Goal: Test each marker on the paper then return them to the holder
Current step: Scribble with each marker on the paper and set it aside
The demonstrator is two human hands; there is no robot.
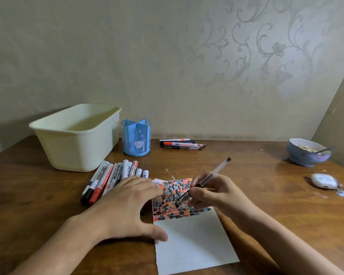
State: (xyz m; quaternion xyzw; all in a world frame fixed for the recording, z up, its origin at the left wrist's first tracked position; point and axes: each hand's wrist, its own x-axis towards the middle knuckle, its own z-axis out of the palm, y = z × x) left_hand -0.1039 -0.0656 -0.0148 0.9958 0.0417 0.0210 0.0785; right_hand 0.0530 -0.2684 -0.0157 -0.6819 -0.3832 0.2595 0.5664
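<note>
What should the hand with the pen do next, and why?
Probably make one short stroke. The right hand already holds the pen tip-down over the paper, which the left hand steadies; the blue holder looks empty.

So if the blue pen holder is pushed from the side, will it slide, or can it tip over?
The blue pen holder looks empty and made of thin clear plastic, so it is probably light and would slide easily on the smooth wooden table. It stands taller than it is wide, so a push near the rim might tip it.
</note>
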